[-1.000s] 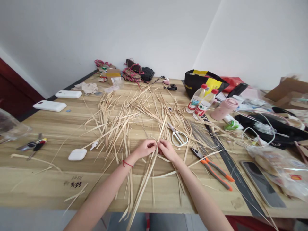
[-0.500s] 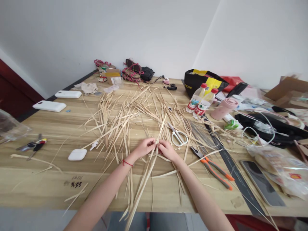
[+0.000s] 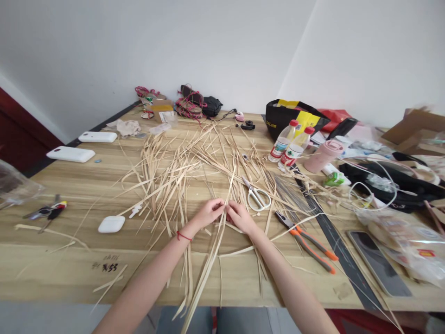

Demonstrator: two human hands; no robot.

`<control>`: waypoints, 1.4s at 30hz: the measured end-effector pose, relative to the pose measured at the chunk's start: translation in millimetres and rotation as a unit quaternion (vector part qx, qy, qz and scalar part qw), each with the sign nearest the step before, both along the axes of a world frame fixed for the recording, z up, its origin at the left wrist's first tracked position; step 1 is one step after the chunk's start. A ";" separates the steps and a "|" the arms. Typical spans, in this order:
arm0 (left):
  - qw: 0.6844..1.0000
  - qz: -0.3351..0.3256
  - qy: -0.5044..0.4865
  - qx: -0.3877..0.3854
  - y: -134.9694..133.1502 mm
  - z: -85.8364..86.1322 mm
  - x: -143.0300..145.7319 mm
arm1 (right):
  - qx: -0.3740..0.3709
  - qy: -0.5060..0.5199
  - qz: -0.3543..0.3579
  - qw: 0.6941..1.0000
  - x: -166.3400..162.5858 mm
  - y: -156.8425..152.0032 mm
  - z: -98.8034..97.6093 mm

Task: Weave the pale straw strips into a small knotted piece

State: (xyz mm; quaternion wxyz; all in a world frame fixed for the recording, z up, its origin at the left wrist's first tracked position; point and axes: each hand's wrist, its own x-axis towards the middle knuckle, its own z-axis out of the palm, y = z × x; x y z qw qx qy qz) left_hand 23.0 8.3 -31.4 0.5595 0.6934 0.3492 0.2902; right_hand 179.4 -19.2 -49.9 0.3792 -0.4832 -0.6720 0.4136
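Observation:
My left hand (image 3: 211, 211) and my right hand (image 3: 239, 216) meet near the table's middle, fingers pinched round pale flat straw strips (image 3: 205, 273). The strips run from between my fingertips down over the front table edge, and one end (image 3: 232, 182) sticks up beyond my hands. Where exactly the fingers press is hidden. A wide spread of loose straw strips (image 3: 167, 181) lies around and beyond both hands. White-handled scissors (image 3: 257, 198) rest just beyond my right hand. Pliers with orange and grey handles (image 3: 308, 243) lie to its right.
At left are a white earbud case (image 3: 111, 224), two white devices (image 3: 71, 154) and small snips (image 3: 48, 211). Two water bottles (image 3: 291, 150), a pink cup (image 3: 323, 156) and a black-yellow bag (image 3: 292, 118) stand back right. A phone (image 3: 378, 263) lies at front right.
The upright end of the strip has tipped slightly to the left. My fingers have shifted a little, still pinching the strips together; everything else looks the same.

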 end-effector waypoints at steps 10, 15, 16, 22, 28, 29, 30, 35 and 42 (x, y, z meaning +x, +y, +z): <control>0.998 -0.024 -0.036 -0.050 4.3 -9.6 -2.2 | -0.038 0.061 0.044 0.996 0.5 2.1 1.1; 1.000 0.004 -0.009 -0.030 3.0 -11.9 -0.3 | -0.003 0.002 0.053 0.999 0.7 1.6 1.8; 1.000 0.009 -0.005 -0.027 2.7 -12.0 -0.2 | 0.003 -0.006 0.057 0.998 0.6 1.4 2.4; 1.000 0.022 -0.008 -0.007 2.5 -11.0 -0.5 | 0.007 -0.008 0.057 0.998 0.2 0.1 4.0; 1.000 0.023 -0.014 -0.013 2.5 -9.3 -0.3 | -0.030 0.043 0.072 0.996 0.3 0.9 1.1; 1.000 0.020 -0.014 -0.018 2.4 -9.2 -0.3 | -0.042 0.061 0.077 0.994 0.6 1.2 0.7; 0.999 0.015 -0.016 -0.024 2.4 -9.1 -0.4 | -0.055 0.080 0.083 0.992 1.1 1.6 0.5; 0.998 -0.008 -0.027 -0.048 2.2 -9.0 -1.2 | -0.108 0.140 0.110 0.978 3.5 2.7 0.7; 0.999 0.015 -0.024 -0.018 2.8 -9.5 -1.0 | -0.051 0.070 0.074 0.993 0.5 1.1 0.2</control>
